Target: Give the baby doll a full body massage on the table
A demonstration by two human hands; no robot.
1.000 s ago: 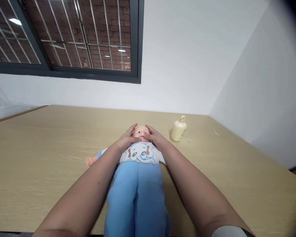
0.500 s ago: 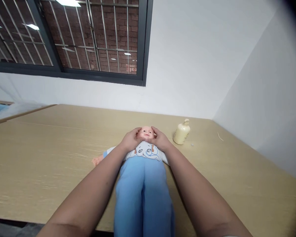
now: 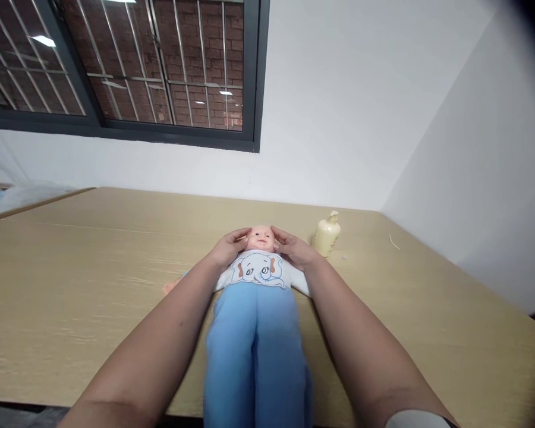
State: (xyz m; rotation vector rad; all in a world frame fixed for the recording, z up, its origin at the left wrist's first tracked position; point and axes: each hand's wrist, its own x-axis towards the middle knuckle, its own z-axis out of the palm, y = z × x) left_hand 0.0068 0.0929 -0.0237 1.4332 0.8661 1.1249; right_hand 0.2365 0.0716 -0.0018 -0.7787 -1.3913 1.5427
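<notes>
A baby doll [image 3: 257, 267] lies on its back on the table, its head toward the wall. It wears a white top with an elephant face and blue trousers. My left hand [image 3: 228, 246] rests along the left side of the doll's head, fingers stretched out and touching it. On the other side, my right hand [image 3: 296, 248] touches the head with fingers extended and thumb near the cheek. Both hands look open, framing the face between them. The doll's arm on the left is partly hidden behind my left forearm; its other hand is hidden behind my right forearm.
A cream pump bottle [image 3: 326, 236] stands just beyond my right hand, with a small pale bit [image 3: 343, 257] beside it. A thin pale strip [image 3: 394, 242] lies farther right on the wooden table [image 3: 93, 285]. White walls and a barred window [image 3: 164, 71] rise behind.
My thumbs have moved apart from below the doll's chin out to the sides of its face. More of the doll's top shows now. The view has shifted slightly.
</notes>
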